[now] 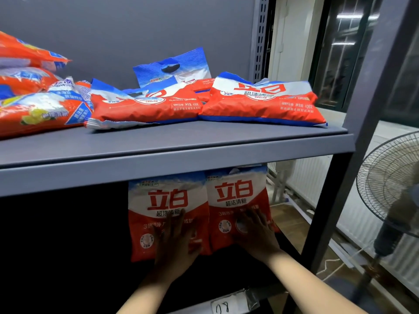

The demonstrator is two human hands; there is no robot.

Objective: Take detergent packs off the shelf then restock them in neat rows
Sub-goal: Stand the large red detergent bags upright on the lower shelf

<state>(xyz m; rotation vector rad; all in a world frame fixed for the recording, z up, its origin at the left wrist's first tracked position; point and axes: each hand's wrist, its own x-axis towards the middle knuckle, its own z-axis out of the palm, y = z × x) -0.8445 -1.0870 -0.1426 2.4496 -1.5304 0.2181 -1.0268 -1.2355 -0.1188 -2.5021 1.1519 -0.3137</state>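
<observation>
Two red-and-white detergent packs stand upright side by side on the lower shelf. My left hand [175,242] presses flat with spread fingers against the left pack [158,200]. My right hand [256,232] lies flat on the right pack [235,193]. On the upper shelf [158,143] two more red packs lie flat, one in the middle [145,107] and one at the right [263,103], with a blue-topped pack [174,66] leaning behind them. A pile of orange packs [34,94] sits at the left.
A grey shelf upright [367,109] stands at the right. Beyond it a floor fan [390,184] stands beside a white radiator and a dark window. A paper label [223,305] reading 08 is stuck to the lower shelf's front edge.
</observation>
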